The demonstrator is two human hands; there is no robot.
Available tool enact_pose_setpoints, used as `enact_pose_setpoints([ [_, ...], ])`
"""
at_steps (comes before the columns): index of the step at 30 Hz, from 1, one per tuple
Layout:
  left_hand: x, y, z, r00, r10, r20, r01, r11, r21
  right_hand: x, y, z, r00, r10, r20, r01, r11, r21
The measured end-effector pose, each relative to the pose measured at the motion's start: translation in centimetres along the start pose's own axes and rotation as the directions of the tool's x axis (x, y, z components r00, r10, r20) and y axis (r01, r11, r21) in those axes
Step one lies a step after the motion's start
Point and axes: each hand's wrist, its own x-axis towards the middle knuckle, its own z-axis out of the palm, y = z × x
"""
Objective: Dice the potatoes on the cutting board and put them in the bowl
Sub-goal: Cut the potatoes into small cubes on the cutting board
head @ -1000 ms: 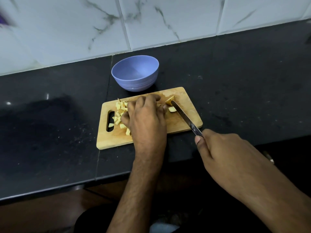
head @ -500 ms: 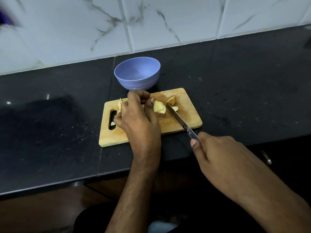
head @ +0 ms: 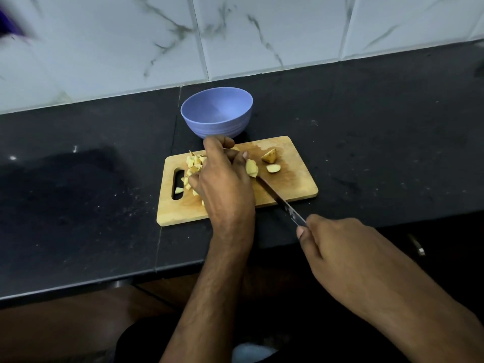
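Observation:
A wooden cutting board (head: 293, 187) lies on the black counter. Several diced potato bits (head: 192, 163) are heaped at its left end near the handle slot. My left hand (head: 222, 176) rests over the board's middle and pinches a potato piece (head: 251, 167) with its fingertips. Two larger potato chunks (head: 269, 156) lie at the board's far right. My right hand (head: 337, 247) grips the handle of a knife (head: 280, 201), whose blade slants up to the held piece. An empty lilac bowl (head: 217, 113) stands just behind the board.
The black counter (head: 379, 142) stretches left and right of the board, with its front edge running below my hands. A white marbled tile wall (head: 235, 35) rises behind the bowl. A small metal object (head: 416, 244) sits below the counter edge at right.
My left hand has lifted off the board's middle and now pinches one potato piece. The knife blade has drawn back from the far chunks and now meets that piece.

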Motion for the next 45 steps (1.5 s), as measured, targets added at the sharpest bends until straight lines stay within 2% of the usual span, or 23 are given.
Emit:
enact_pose_setpoints([
  [8,-0.2,-0.4,0.0,0.999,0.051,-0.013,-0.052,0.99,-0.132,1.4,-0.4,0.5,1.0,-0.028,-0.012,0.027,0.999,-0.032],
  [14,-0.2,-0.3,-0.4,0.997,0.048,-0.062,-0.058,0.984,-0.169,2.7,0.3,0.3,0.996,0.034,-0.087,-0.039,0.998,-0.057],
  [16,-0.3,-0.4,-0.4,0.999,0.039,-0.02,-0.042,0.985,-0.17,2.8,0.6,0.4,0.995,0.04,-0.09,-0.046,0.997,-0.068],
  [20,-0.4,-1.0,-0.1,0.991,0.022,0.133,-0.016,0.999,-0.047,2.1,0.6,0.4,0.998,0.026,-0.061,-0.028,0.999,-0.031],
  [25,-0.8,-0.8,-0.6,0.989,0.006,0.15,-0.015,0.998,0.055,1.4,0.3,0.6,0.999,0.034,-0.03,-0.033,0.999,0.019],
  [27,-1.1,-0.9,-1.3,0.98,-0.008,0.2,-0.008,0.997,0.08,1.2,0.1,0.7,0.999,0.038,-0.024,-0.038,0.999,0.031],
  [32,-2.1,-1.3,-2.8,0.924,0.065,0.376,-0.159,0.961,0.226,1.0,-0.2,0.4,0.998,0.068,0.008,-0.068,0.995,0.07],
  [37,-1.9,-1.0,-2.6,0.917,0.038,0.396,-0.158,0.948,0.275,1.1,-1.0,0.1,0.997,0.074,0.03,-0.076,0.996,0.056],
  [45,-2.0,-1.0,-2.6,0.92,0.081,0.384,-0.2,0.938,0.282,1.3,-1.1,0.0,1.0,0.013,0.012,-0.012,0.998,-0.061],
])
